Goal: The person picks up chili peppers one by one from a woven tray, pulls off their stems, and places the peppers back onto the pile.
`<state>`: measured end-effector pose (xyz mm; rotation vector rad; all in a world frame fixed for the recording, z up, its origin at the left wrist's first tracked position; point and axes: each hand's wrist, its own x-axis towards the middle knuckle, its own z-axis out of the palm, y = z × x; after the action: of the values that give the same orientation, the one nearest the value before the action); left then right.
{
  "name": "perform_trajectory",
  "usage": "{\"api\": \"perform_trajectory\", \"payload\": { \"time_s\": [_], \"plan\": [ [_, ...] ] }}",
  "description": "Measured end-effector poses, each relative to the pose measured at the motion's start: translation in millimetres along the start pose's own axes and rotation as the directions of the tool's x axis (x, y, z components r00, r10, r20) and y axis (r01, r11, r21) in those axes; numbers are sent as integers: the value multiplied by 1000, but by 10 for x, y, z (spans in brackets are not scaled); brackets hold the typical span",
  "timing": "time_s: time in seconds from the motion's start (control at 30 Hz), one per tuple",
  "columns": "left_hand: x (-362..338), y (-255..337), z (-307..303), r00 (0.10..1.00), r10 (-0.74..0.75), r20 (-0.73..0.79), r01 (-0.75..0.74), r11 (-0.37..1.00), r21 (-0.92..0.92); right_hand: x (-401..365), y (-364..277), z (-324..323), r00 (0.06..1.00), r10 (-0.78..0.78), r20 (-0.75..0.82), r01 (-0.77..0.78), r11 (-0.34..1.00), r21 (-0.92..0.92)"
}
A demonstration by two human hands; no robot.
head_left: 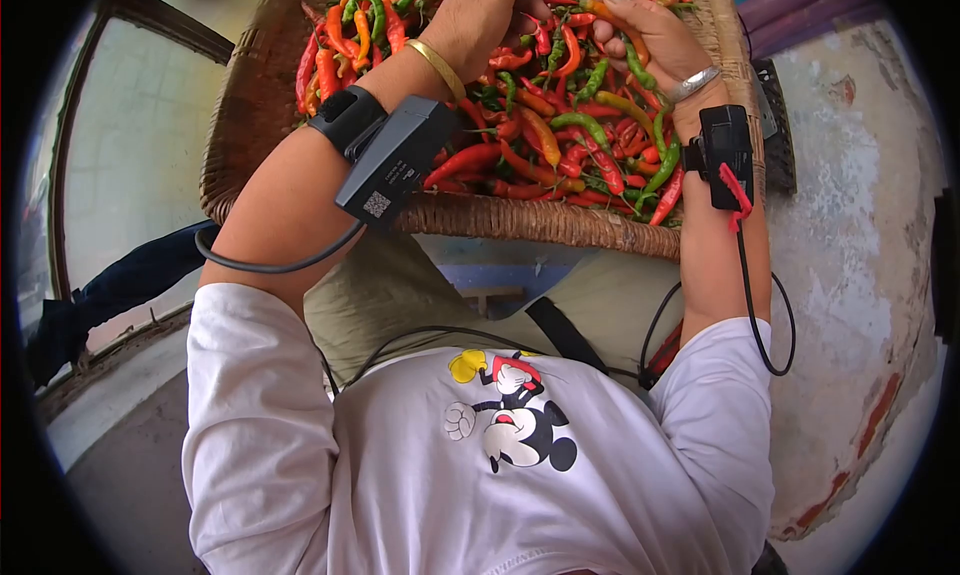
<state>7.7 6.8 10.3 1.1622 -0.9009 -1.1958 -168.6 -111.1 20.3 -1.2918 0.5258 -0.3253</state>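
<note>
A heap of chili peppers [560, 145] fills the woven basket [520, 220]: slim, glossy, curved pods in red, orange and green, many with thin green stems, lying crisscross right up to the basket's near rim. The basket is round and shallow, plaited from brown cane with a thick coiled edge. Over the far middle of the basket, the right hand [650, 37] has its grip closed, thumb against fingers, on one orange chili [597, 8] lifted just above the heap. The left hand [478, 20] is beside it, seen from the back with fingers curled down toward the same pod; its fingertips are hidden, so I cannot tell whether its grip has hold of anything. A gold bangle [437, 67] circles the left wrist and a silver bangle [696, 83] the right. Black boxy strap-on devices [392, 160] sit on both forearms above the basket's near rim, covering part of the pile, and thin black cables [760, 305] trail from them. Below the basket is a white printed T-shirt [400, 475]; to the basket's right is a rough, peeling wall [850, 275].
</note>
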Motion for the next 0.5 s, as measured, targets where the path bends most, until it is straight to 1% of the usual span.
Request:
{"api": "perform_trajectory", "payload": {
  "time_s": [0.03, 0.07, 0.1, 0.13, 0.17, 0.2, 0.23, 0.27, 0.33, 0.37, 0.4, 0.47, 0.5],
  "plan": [
    [14, 14, 15, 1000, 17, -11, -17, 997, -72, -3, 12, -102, 994, 47, -101, -47, 999, 2],
    [19, 25, 29, 999, 33, -24, -36, 989, -144, 11, 28, -206, 994, 48, -101, -48, 999, 2],
    [19, 22, 36, 999, 33, -25, -36, 989, -144, 41, 50, -316, 983, -90, -160, 119, 976, 183],
    [11, 20, 40, 998, 28, 50, -21, 989, -144, 67, 45, -369, 948, -210, -240, 285, 894, 346],
    [-1, 16, 44, 992, 22, 124, -4, 990, -142, 97, 13, -436, 881, -156, -447, 379, 798, 469],
    [-40, 25, 61, 992, 21, 123, -4, 990, -142, 111, -58, -436, 780, -58, -623, 490, 677, 549],
    [-96, 38, 84, 995, 34, 99, -38, 999, 36, 71, -74, -380, 686, 69, -724, 481, 704, 522],
    [-115, 53, 99, 996, 51, 80, -67, 974, 215, 77, -33, -376, 685, 69, -726, 483, 703, 522],
    [-85, 30, 92, 997, 26, 66, -40, 974, 222, 61, 101, -393, 613, 174, -771, 339, 823, 456],
    [-71, 6, 89, 999, 1, 47, -12, 974, 226, 54, 133, -415, 611, 173, -773, 341, 823, 454],
    [-48, -30, 85, 999, 2, 48, -13, 974, 224, 49, 149, -409, 693, 123, -710, 250, 883, 397],
    [-10, -94, 69, 993, 71, 97, -96, 955, 280, 65, 171, -385, 840, 59, -539, 84, 968, 237],
    [-20, -90, 85, 993, 72, 93, -96, 955, 282, 50, 158, -302, 885, -16, -465, 85, 988, 127]
  ]
}}
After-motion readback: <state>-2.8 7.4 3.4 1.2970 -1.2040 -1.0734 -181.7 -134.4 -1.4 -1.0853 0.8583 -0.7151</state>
